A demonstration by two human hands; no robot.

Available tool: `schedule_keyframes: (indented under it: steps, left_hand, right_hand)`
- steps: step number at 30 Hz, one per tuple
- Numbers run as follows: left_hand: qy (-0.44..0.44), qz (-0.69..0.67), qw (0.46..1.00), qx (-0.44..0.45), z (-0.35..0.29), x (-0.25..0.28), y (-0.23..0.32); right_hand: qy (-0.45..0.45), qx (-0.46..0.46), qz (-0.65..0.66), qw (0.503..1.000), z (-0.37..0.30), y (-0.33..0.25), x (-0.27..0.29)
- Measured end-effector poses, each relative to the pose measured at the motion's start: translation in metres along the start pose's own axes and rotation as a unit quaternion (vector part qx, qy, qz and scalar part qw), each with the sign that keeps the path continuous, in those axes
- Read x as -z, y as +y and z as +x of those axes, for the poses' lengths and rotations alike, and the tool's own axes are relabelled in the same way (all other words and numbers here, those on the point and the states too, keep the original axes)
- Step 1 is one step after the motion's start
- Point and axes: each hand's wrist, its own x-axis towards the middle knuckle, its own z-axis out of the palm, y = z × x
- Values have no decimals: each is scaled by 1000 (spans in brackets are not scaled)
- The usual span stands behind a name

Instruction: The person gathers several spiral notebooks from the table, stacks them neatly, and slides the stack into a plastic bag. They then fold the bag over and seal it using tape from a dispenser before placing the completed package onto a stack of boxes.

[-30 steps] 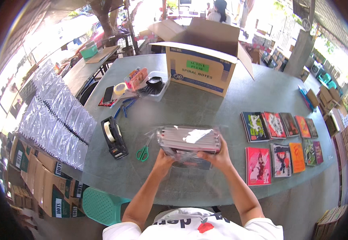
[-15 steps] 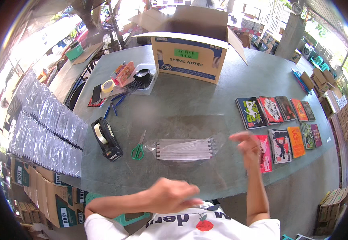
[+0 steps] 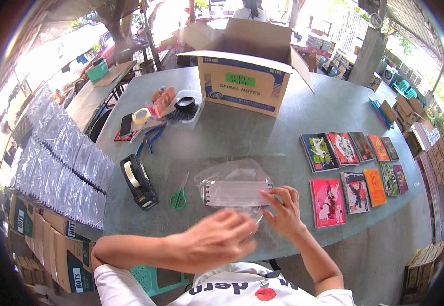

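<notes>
A stack of spiral notebooks [image 3: 235, 193] lies on the table in front of me, its white page edges showing between dark spiral ends. A clear plastic bag [image 3: 227, 170] wraps it, with loose film spreading past its far side. My right hand [image 3: 286, 210] is at the near right corner, index finger on the stack's end and thumb against the film at the near edge. My left hand [image 3: 217, 242] hovers just nearer to me, smeared by motion, so its grip is unclear. Green-handled scissors [image 3: 178, 199] and a black tape dispenser [image 3: 139, 182] rest to the left.
Notebooks with colourful covers [image 3: 327, 203] stand in two rows at the right. A large open cardboard box [image 3: 242, 86] is at the back. Wrapped spiral notebooks [image 3: 58, 158] are piled at the left. A clear plastic tub [image 3: 197, 113], tape roll [image 3: 141, 116] and blue-handled pliers [image 3: 150, 138] sit far left.
My right hand has come down and left from the air onto the bagged stack's right corner. The left hand remains near the table's front edge. Loose film now lifts beyond the stack.
</notes>
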Motion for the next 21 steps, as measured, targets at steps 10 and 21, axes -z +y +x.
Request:
schedule_keyframes:
  steps: [10,21]
  left_hand:
    - [38,165,960,223,9,-16,-67]
    - [-308,-37,951,-11,-5,23,-39]
  right_hand:
    - [8,101,37,994,2,8,-12]
    - [18,57,84,995,-6,14,-15]
